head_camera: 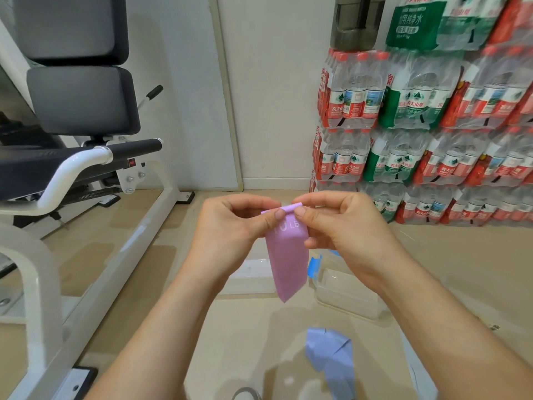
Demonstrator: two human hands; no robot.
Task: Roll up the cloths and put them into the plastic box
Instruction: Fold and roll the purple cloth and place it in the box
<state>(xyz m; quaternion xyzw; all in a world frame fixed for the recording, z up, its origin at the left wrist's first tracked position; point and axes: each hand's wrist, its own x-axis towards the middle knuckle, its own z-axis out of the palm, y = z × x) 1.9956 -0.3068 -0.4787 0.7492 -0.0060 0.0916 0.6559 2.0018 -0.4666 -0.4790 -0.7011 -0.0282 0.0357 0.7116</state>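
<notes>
Pink band [287, 255] roll is started.
Top edge is pinched by left hand [230, 226] and right hand [343, 226]; tail hung free at 6 o'clock for rolling.

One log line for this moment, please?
left hand, right hand: pinch rolled top of pink cloth strip | blue crumpled cloth: floor | clear plastic box: floor

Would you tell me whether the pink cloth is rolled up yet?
Barely: only the top edge of the pink cloth is curled over, pinched by the left hand and right hand; the rest hangs flat.
</notes>
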